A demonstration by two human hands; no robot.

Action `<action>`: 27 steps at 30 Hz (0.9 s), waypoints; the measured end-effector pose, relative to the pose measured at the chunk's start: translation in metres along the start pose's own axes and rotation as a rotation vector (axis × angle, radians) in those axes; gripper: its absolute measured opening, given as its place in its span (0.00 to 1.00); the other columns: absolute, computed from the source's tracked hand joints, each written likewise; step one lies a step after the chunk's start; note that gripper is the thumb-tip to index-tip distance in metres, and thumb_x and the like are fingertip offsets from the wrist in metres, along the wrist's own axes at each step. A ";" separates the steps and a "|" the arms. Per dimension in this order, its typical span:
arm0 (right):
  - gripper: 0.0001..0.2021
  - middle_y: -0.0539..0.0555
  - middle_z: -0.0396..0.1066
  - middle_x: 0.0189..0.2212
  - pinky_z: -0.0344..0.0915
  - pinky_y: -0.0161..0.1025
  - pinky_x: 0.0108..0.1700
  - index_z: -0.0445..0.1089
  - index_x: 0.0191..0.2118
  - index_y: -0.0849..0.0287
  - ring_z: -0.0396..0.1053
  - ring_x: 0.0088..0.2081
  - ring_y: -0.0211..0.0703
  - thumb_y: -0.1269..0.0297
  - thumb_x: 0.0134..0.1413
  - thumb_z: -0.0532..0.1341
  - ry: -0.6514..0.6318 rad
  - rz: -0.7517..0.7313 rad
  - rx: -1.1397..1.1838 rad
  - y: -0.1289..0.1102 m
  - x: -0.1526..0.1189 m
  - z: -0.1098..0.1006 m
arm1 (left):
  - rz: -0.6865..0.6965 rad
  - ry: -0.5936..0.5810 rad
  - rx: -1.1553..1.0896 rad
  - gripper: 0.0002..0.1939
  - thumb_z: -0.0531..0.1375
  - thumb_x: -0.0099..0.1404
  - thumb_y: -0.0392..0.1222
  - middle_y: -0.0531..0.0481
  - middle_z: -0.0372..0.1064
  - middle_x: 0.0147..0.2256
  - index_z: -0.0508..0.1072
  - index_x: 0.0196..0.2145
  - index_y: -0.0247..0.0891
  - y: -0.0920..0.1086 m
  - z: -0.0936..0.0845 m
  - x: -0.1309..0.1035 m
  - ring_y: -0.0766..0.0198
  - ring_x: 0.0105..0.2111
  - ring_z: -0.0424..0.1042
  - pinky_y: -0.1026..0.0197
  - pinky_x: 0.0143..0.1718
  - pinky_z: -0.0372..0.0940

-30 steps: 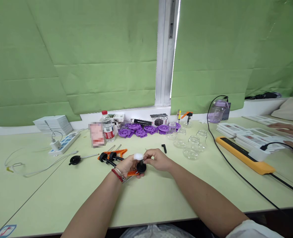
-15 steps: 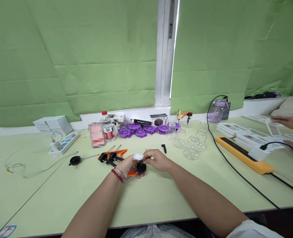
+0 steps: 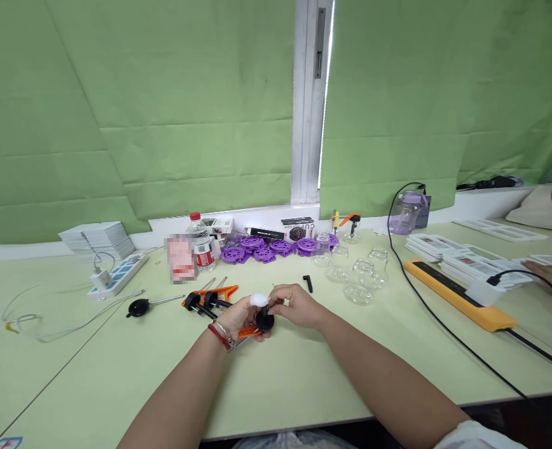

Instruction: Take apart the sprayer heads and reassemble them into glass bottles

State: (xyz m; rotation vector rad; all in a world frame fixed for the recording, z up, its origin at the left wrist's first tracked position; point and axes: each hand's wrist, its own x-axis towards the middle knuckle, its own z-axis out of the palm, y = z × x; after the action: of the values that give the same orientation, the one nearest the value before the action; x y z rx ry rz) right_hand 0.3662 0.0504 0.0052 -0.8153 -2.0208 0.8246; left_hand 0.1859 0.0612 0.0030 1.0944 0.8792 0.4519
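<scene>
My left hand (image 3: 239, 319), with a white cover on one fingertip, is wrapped round a black and orange part (image 3: 265, 321). The fingers of my right hand (image 3: 294, 304) are pinched together at the top of this part; what lies between them is too small to make out. Left of my hands, two more black parts with rods (image 3: 205, 300) lie with an orange piece (image 3: 229, 291). Farther left is a black round piece with a metal rod (image 3: 139, 307). A small black elbow-shaped piece (image 3: 308, 284) lies beyond my right hand.
Several clear glass vessels (image 3: 357, 292) stand right of centre, purple wheel-like pieces (image 3: 265, 254) behind. A bottle (image 3: 204, 249) and a white power strip (image 3: 121, 274) are to the left. On the right are an orange power strip (image 3: 458, 296), white frames (image 3: 430, 246) and another person's hand (image 3: 549, 272).
My hands stay at the black part with only slight movement. The view has shifted a little. One of the other person's hands has left the white frames at the right.
</scene>
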 end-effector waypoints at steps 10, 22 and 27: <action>0.02 0.48 0.67 0.25 0.61 0.33 0.33 0.72 0.27 0.60 0.64 0.28 0.35 0.72 0.43 0.65 0.041 0.032 0.024 0.006 0.002 0.004 | 0.008 0.014 0.007 0.19 0.55 0.50 0.55 0.46 0.67 0.23 0.66 0.31 0.34 -0.002 -0.001 0.002 0.58 0.22 0.69 0.60 0.21 0.60; 0.05 0.50 0.70 0.27 0.62 0.34 0.37 0.73 0.26 0.59 0.67 0.31 0.37 0.76 0.45 0.63 0.022 -0.063 -0.081 -0.004 0.002 0.001 | 0.008 -0.004 -0.005 0.17 0.55 0.52 0.54 0.45 0.67 0.24 0.67 0.30 0.36 -0.003 -0.003 0.001 0.58 0.23 0.69 0.60 0.21 0.61; 0.04 0.49 0.69 0.26 0.62 0.33 0.36 0.72 0.25 0.59 0.67 0.30 0.37 0.75 0.45 0.64 0.022 -0.051 -0.089 -0.003 0.002 0.003 | 0.025 0.026 -0.003 0.18 0.55 0.51 0.54 0.47 0.66 0.23 0.67 0.30 0.35 -0.003 -0.002 0.002 0.58 0.22 0.69 0.60 0.20 0.61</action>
State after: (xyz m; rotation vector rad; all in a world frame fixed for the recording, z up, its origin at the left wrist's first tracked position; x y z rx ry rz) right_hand 0.3621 0.0496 0.0075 -0.8153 -2.0625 0.6983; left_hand 0.1854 0.0624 -0.0014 1.0996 0.8878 0.4888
